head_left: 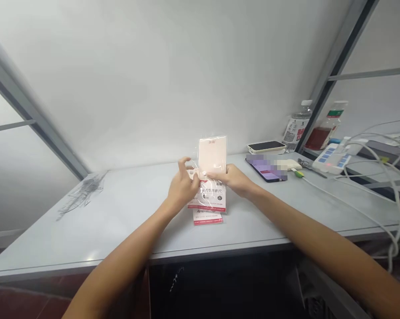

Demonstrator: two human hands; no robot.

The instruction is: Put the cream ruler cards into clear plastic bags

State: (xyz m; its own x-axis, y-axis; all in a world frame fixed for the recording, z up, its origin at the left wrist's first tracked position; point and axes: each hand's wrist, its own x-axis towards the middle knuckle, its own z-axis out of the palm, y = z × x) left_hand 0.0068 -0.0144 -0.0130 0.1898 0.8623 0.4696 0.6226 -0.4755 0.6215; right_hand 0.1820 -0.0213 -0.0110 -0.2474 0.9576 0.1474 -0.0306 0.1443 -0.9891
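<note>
Over the bench (127, 212), the clear packet (212, 155) runs lengthwise near to far between the right hand (238, 180), which grasps its right side, and the left hand (183, 185), close at its left edge — whether pinching it or not, I cannot tell.

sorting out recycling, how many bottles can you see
2. A white-capped bottle stands just left of the slanted post; another bottle, with red liquid, shows just right of it. Any hidden behind other things can't be counted.
</note>
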